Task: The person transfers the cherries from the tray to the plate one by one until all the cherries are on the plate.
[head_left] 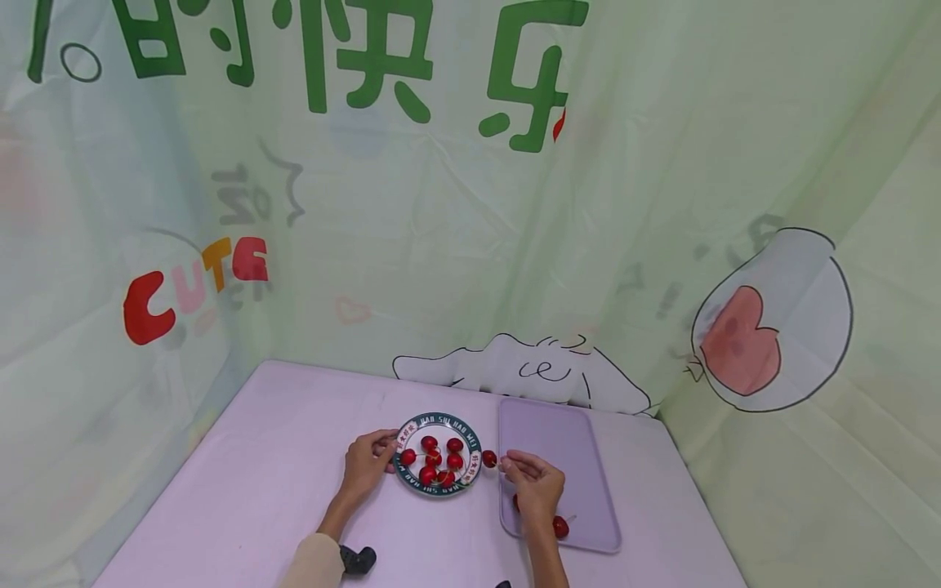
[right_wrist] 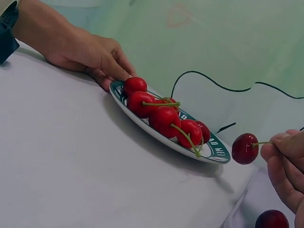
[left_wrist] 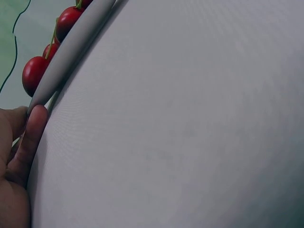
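Note:
A round plate with a green lettered rim carries several red cherries, some with green stems. My left hand grips the plate's left edge, thumb above and fingers at the underside, as the right wrist view shows. In the left wrist view, a fingertip touches the plate's pale underside. Just off the plate's right edge, my right hand pinches a single cherry by its stem. That cherry hangs beside the rim, over the gap between plate and tray.
A lilac rectangular tray lies to the right, under my right hand. On it rests a loose cherry, with another partly hidden by the hand. Printed curtains stand behind the table. A black object is at my left wrist.

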The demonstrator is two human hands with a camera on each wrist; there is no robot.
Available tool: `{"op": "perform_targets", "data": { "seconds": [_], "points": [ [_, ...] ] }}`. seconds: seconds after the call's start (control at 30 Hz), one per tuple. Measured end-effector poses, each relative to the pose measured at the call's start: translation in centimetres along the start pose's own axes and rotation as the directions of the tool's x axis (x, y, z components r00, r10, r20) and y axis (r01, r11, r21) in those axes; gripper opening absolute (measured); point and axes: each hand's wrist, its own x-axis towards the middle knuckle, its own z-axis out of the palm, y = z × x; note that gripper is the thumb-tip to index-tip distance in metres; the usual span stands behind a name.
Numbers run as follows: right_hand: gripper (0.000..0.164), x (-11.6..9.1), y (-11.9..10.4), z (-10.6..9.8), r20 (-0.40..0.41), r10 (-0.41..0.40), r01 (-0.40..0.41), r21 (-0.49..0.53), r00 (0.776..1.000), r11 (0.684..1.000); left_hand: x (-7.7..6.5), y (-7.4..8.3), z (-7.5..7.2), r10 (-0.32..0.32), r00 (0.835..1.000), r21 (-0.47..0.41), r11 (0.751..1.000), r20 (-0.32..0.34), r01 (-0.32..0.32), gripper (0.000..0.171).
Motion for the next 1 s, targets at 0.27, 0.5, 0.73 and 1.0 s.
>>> {"op": "perform_targets", "data": {
  "seconds": [0.27, 0.5, 0.73, 1.0],
  "points": [
    [0.023, 0.2, 0.8, 0.5, 0.009, 0.029, -0.029, 0.010, 1.000, 1.000, -0.1, 0.2, 0.0, -0.003, 1.000, 0.002, 1.000, -0.003, 0.003, 0.031],
    [0.021, 0.0, 0.8, 0.7, 0.008, 0.015, -0.015, 0.028, 1.000, 0.999, 0.0, 0.0, 0.1, -0.002, 1.000, 0.005, 1.000, -0.004, 0.003, 0.031],
    [0.022, 0.0, 1.1, 1.3, 0.029, -0.001, 0.000, 0.035, 1.000, 0.999, 0.0, -0.1, 0.1, -0.001, 1.000, 0.005, 1.000, -0.009, 0.001, 0.031],
    [0.023, 0.4, 1.5, 2.3, 0.033, -0.002, 0.001, 0.034, 0.999, 0.999, -0.1, 0.2, 0.0, -0.001, 1.000, 0.011, 1.000, -0.003, 0.001, 0.031]
  ]
}}
